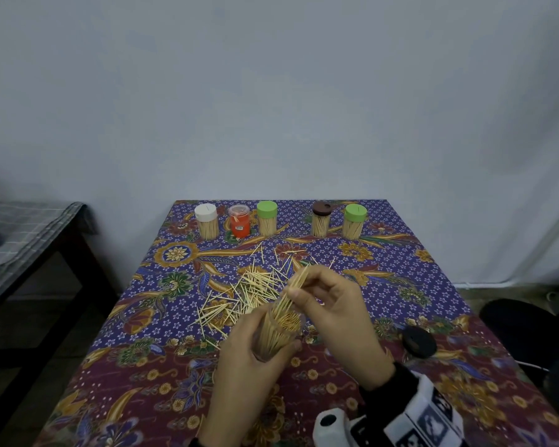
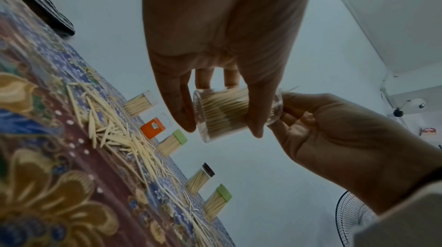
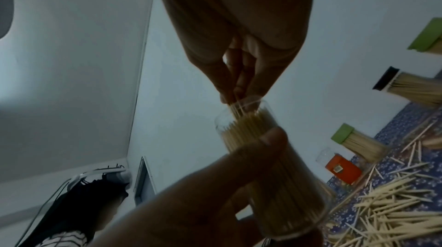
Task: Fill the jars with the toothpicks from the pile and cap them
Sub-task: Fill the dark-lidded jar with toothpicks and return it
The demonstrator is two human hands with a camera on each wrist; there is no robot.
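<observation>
The left hand wraps its fingers round the clear, uncapped plastic jar, held tilted above the patterned tabletop and already packed nearly full. The right hand pinches a small bundle of wooden toothpicks whose lower ends are entering the jar's mouth.

To do this well, I judge the bundle should stay parallel to the sticks already inside, slide into the remaining gap, and be released only once seated; the jar should keep its tilt so nothing spills.

Five capped jars stand at the far edge: one white-lidded, one orange with a clear lid, two green-lidded, one brown-lidded. One loose pile of toothpicks lies between them and the hands. One dark round lid lies right of the hands.
</observation>
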